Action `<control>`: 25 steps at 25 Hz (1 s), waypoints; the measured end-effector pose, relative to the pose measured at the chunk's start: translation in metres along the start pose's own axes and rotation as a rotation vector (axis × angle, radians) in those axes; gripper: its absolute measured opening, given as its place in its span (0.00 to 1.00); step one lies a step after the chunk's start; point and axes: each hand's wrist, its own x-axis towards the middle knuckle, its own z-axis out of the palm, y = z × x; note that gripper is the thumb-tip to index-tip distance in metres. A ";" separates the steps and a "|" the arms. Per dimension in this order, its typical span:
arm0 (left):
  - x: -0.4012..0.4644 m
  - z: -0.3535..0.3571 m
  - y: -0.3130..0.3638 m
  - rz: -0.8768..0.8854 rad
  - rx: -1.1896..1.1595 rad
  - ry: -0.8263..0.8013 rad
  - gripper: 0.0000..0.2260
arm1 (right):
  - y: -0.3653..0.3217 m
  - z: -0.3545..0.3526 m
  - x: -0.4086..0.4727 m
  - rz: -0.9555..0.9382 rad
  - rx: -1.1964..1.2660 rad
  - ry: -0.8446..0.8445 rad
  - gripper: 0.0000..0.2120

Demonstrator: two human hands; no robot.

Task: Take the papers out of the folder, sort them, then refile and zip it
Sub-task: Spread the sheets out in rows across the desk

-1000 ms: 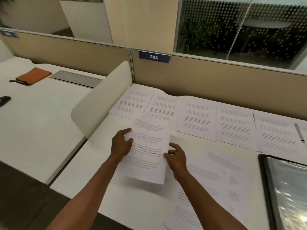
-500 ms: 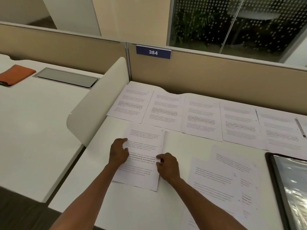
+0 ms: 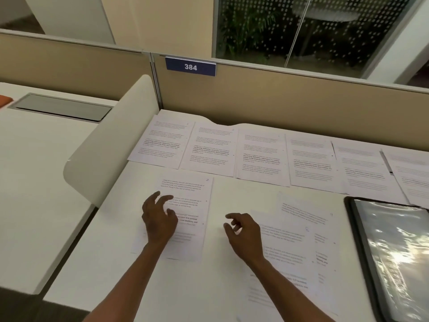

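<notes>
White matte desk [image 3: 185, 287] under a tan partition with a blue "384" plate [image 3: 190, 66]; a curved white divider [image 3: 111, 145] stands far left. Left hand [image 3: 159, 220] hovers loosely spread over 1 printed sheet [image 3: 195, 194], right hand [image 3: 243, 235] relaxed, holding nothing, beside a loose paper stack [image 3: 299, 247]. Row of flat sheets [image 3: 260, 154] lines the back; glossy black-rimmed folder [image 3: 394, 252] lies far right.

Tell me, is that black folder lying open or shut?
Open: the folder lies flat on the desk, its shiny clear sleeve facing up.
</notes>
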 end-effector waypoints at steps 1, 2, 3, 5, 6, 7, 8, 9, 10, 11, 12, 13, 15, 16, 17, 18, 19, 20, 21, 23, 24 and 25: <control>-0.017 0.007 0.010 0.027 -0.051 -0.025 0.19 | 0.009 -0.020 -0.012 0.030 0.007 0.047 0.11; -0.036 0.015 0.020 0.056 -0.094 -0.067 0.18 | 0.021 -0.041 -0.026 0.077 -0.011 0.094 0.12; -0.057 0.026 0.029 0.081 -0.129 -0.122 0.17 | 0.036 -0.062 -0.040 0.138 -0.049 0.146 0.13; -0.103 0.048 0.042 0.152 -0.159 -0.257 0.16 | 0.068 -0.101 -0.063 0.280 -0.144 0.241 0.16; -0.126 0.060 0.049 0.194 -0.155 -0.330 0.16 | 0.083 -0.118 -0.073 0.348 -0.188 0.261 0.19; -0.146 0.071 0.052 0.233 -0.141 -0.388 0.16 | 0.095 -0.131 -0.081 0.408 -0.233 0.244 0.23; -0.163 0.082 0.054 0.262 -0.119 -0.435 0.17 | 0.103 -0.141 -0.087 0.456 -0.276 0.199 0.26; -0.177 0.091 0.056 0.283 -0.084 -0.472 0.18 | 0.109 -0.147 -0.092 0.487 -0.310 0.152 0.30; -0.187 0.097 0.056 0.308 -0.037 -0.490 0.20 | 0.114 -0.150 -0.096 0.496 -0.332 0.119 0.33; -0.195 0.104 0.058 0.343 0.020 -0.498 0.22 | 0.117 -0.153 -0.100 0.493 -0.349 0.100 0.35; -0.199 0.108 0.058 0.376 0.079 -0.494 0.24 | 0.120 -0.154 -0.102 0.480 -0.366 0.086 0.36; -0.201 0.111 0.058 0.396 0.135 -0.490 0.25 | 0.121 -0.154 -0.104 0.466 -0.380 0.072 0.36; -0.205 0.114 0.059 0.413 0.213 -0.496 0.26 | 0.123 -0.154 -0.105 0.456 -0.367 0.059 0.36; -0.207 0.116 0.060 0.413 0.233 -0.504 0.26 | 0.123 -0.155 -0.106 0.456 -0.333 0.059 0.36; -0.208 0.117 0.061 0.407 0.242 -0.509 0.26 | 0.123 -0.155 -0.107 0.453 -0.281 0.069 0.35; -0.209 0.118 0.063 0.401 0.246 -0.511 0.26 | 0.122 -0.155 -0.107 0.446 -0.222 0.090 0.35; -0.211 0.119 0.065 0.402 0.247 -0.515 0.26 | 0.121 -0.155 -0.108 0.441 -0.165 0.127 0.35; -0.213 0.120 0.066 0.410 0.244 -0.519 0.26 | 0.119 -0.155 -0.108 0.446 -0.112 0.172 0.35; -0.215 0.120 0.068 0.415 0.240 -0.529 0.26 | 0.115 -0.158 -0.108 0.456 -0.061 0.218 0.33; -0.218 0.120 0.072 0.415 0.222 -0.546 0.26 | 0.106 -0.164 -0.107 0.466 0.023 0.284 0.26; -0.218 0.119 0.074 0.414 0.207 -0.543 0.26 | 0.102 -0.167 -0.106 0.453 0.064 0.297 0.21; -0.217 0.117 0.076 0.408 0.185 -0.529 0.25 | 0.097 -0.169 -0.105 0.432 0.109 0.297 0.18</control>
